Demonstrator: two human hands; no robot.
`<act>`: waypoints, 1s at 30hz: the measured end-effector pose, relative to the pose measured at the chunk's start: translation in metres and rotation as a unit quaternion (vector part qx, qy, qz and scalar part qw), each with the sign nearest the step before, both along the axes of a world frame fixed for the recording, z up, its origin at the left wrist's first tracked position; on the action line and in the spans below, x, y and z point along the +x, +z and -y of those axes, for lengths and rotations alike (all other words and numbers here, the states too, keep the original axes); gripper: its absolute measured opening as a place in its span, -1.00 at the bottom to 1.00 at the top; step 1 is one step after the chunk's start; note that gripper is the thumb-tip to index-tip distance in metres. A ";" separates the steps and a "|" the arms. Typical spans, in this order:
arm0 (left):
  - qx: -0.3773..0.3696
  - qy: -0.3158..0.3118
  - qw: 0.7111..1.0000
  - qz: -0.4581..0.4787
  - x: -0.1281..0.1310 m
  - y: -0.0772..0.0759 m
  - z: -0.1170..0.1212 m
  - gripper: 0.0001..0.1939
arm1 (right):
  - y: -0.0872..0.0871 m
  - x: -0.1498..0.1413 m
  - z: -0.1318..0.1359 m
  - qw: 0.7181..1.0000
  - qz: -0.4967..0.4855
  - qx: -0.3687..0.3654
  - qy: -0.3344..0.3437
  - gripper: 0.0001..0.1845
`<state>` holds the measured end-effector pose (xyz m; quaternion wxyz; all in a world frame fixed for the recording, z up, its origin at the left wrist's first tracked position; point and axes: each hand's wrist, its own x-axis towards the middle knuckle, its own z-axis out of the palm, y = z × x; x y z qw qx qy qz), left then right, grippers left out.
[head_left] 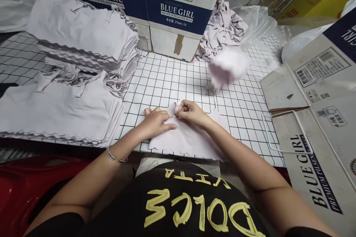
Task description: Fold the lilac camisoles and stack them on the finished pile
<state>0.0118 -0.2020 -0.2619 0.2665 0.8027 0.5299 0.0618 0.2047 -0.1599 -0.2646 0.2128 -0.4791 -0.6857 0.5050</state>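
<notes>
A pale pink camisole top [191,142] lies flat in front of me at the near edge of the table. My right hand [191,113] pinches a strap at its upper edge. Beside it, my left hand [157,123] has curled fingers at the same upper edge, with the thumb along the fabric. To the left are a front stack of similar tops [63,109], straps uppermost, and a taller stack [80,31] behind it. A blurred piece of pink fabric [229,66] is beyond my right hand.
The table [155,77] has a white cover with a black grid. A beer carton [178,14] stands at the back, beside a crumpled fabric heap [222,26] and clear plastic [258,22]. Another carton [311,100] borders the right. Something red [41,181] is at lower left.
</notes>
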 end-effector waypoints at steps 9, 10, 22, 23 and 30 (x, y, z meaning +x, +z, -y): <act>0.113 -0.115 0.985 -0.053 -0.031 -0.010 0.065 -0.24 | -0.007 0.108 0.091 0.941 0.197 0.252 0.111 -0.40; 0.104 -0.124 0.985 -0.059 -0.029 -0.012 0.066 -0.25 | -0.010 0.118 0.094 0.944 0.201 0.251 0.075 -0.43; 0.028 -0.352 0.935 -0.013 0.077 0.004 0.033 -0.35 | 0.050 0.257 -0.110 0.813 0.191 0.312 -0.454 -0.84; 0.025 -0.335 0.942 -0.005 0.080 0.010 0.028 -0.44 | 0.062 0.268 -0.117 0.795 0.205 0.319 -0.473 -0.86; 0.099 -0.043 0.994 -0.012 0.158 0.013 -0.059 -0.59 | 0.042 0.186 -0.002 0.911 0.156 0.334 -0.187 -0.77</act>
